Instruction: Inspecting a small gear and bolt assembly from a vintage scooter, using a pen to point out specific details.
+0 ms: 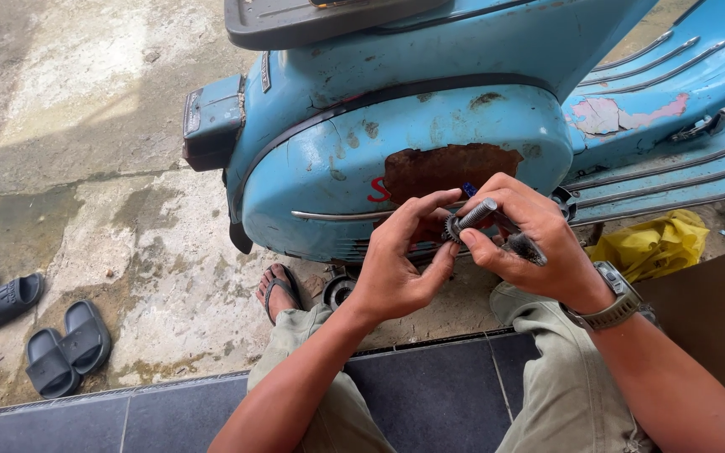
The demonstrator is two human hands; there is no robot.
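Pinching a small, dark toothed metal gear and threaded steel shaft, both hands' grips are pressed together; rigid, likely greasy.

Bright, even daylight; soft shadows, sharp focus, slight edge distortion.

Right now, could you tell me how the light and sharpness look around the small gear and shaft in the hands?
Head view: soft, even daylight, with no hard shadows on the hands. The gear between the left hand and right hand is fairly sharp, the shaft glinting. A bright patch washes out the concrete floor at upper left. The edges bow slightly.
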